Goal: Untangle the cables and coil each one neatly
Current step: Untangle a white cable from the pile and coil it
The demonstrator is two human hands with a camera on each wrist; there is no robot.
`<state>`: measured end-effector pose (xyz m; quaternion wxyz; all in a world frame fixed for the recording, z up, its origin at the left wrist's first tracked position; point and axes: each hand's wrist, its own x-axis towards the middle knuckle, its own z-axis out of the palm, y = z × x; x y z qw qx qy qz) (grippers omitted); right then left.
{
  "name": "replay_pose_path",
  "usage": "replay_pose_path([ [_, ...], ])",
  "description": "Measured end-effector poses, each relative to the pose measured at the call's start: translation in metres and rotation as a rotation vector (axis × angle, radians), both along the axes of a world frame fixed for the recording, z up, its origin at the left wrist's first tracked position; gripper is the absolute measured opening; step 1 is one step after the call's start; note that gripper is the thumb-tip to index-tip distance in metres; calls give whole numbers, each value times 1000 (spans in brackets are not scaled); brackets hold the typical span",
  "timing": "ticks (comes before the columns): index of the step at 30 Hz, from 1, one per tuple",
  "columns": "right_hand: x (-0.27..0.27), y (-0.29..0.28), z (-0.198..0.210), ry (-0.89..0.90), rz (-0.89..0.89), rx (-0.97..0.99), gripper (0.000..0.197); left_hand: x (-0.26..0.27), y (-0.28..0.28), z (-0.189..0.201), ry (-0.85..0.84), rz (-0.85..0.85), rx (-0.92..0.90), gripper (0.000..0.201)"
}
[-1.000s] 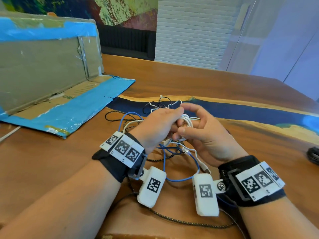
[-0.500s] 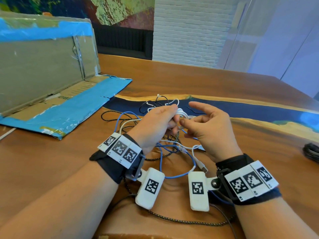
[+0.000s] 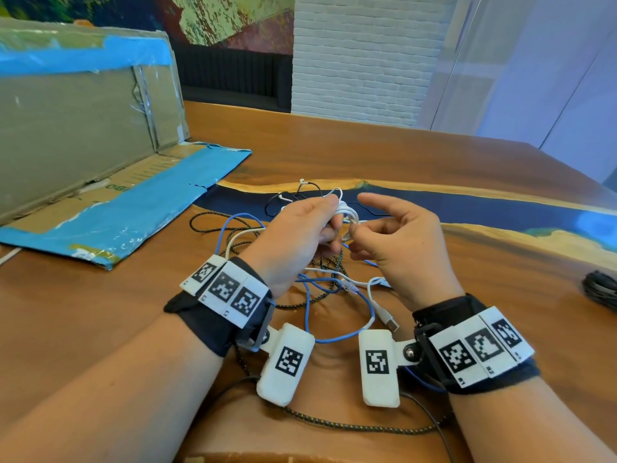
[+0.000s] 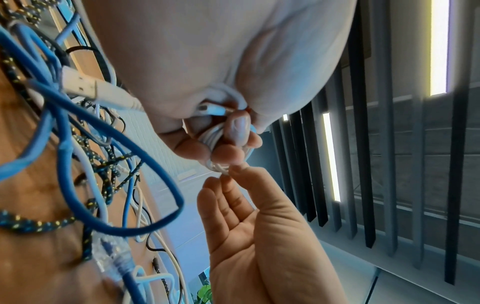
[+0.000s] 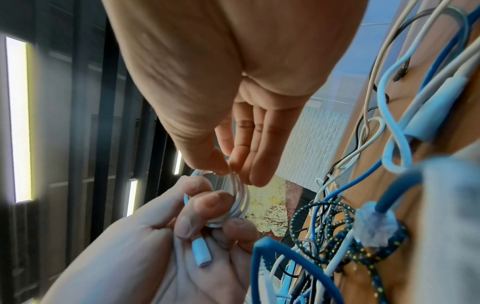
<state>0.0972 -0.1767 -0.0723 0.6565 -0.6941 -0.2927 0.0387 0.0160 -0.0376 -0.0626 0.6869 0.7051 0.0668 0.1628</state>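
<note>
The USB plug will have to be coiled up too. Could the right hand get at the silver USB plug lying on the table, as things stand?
Probably yes. The USB plug lies bare on the table just below the right hand, nothing covering it. But that hand's fingers pinch the white coil, so they would have to let go first.

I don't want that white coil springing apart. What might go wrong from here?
The left hand holds the white coil with fingertips only, so the loops may slip and spring open. The right hand pinches just one strand at the coil's rim; a tug could pull a loop out. The blue cable and braided cable lie tangled below and might snag a dropped end.
</note>
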Motion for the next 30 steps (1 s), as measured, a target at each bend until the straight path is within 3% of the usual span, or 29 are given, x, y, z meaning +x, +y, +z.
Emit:
replay_pose_path([
  [5,-3,2,-1,22,31,85,30,-2,3,1,-13,24,37,42],
  [8,-3,4,2,169,149,144,24,-2,7,5,-21,27,32,42],
  [15,3,2,3,372,283,202,26,-3,7,6,-23,7,65,42],
  [19,1,1,3,384,294,206,23,-1,8,5,-36,19,93,42],
  [23,-4,1,5,397,348,310,33,0,17,6,-73,66,51,39],
  [26,-5,3,6,458,380,364,22,0,21,7,-68,62,61,39],
  [30,-9,3,7,553,440,318,22,2,26,4,-7,61,112,38],
])
